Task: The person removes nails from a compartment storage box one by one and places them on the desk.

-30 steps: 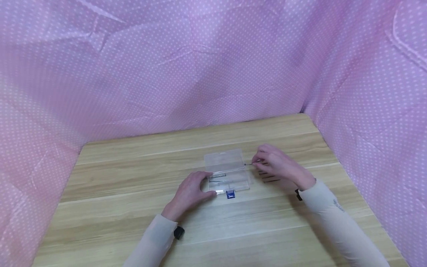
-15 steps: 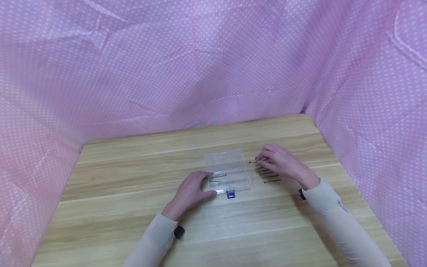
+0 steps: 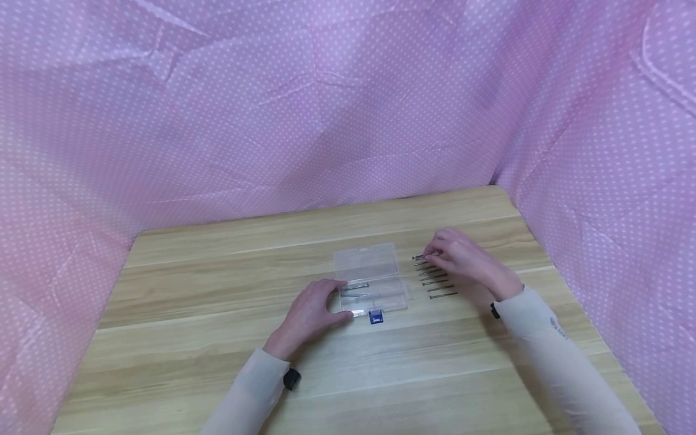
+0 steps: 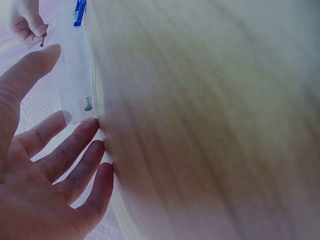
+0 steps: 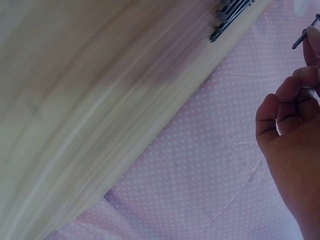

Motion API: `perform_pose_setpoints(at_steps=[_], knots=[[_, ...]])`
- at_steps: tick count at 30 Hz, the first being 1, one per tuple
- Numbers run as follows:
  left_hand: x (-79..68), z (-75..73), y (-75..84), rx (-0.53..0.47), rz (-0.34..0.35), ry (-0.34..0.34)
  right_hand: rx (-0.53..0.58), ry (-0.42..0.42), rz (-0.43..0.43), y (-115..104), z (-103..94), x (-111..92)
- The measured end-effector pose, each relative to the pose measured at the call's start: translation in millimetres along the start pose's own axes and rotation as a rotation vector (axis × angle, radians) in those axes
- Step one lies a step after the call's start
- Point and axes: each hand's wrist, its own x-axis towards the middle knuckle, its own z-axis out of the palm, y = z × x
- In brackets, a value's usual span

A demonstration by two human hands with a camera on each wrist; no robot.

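Observation:
A clear plastic box [image 3: 401,296] lies with its lid [image 3: 365,261] folded back and a blue tag [image 3: 376,316] at its front edge. Two thin metal pins [image 3: 356,286] rest inside it. My left hand [image 3: 311,309] touches the box's left end, thumb and fingers spread and nearly straight. To the right of the box, my right hand [image 3: 457,257] pinches a dark, thin metal pin [image 5: 303,37] with a small head between thumb and fingertip. That hand is above the far end of a row of similar pins [image 3: 439,288]; its fingers hide part of the row.
The wood-grain table [image 3: 228,302] is bounded at the back and sides by pink dotted cloth [image 3: 304,121]. A dark wrist device [image 3: 292,379] shows at the left cuff, and another dark piece [image 3: 495,310] at the right cuff.
My right hand has moved right and slightly back with the pin, from beside the lid to the row's far end, uncovering more pins. The left hand and box stay still.

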Motion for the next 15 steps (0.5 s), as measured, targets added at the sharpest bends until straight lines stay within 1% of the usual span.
perform_pose_setpoints(at_steps=[4, 9, 15], knots=[[-0.4, -0.9, 0.7, -0.009, 0.001, 0.004, 0.008, -0.014, 0.026, 3.7, 0.2, 1.3], [0.2, -0.9, 0.0, -0.010, 0.000, 0.002, -0.006, -0.019, 0.026, 7.4, 0.0, 2.8], [0.8, -1.0, -0.4, -0.010, -0.004, -0.001, -0.006, -0.057, 0.059, 12.7, -1.0, 5.4]])
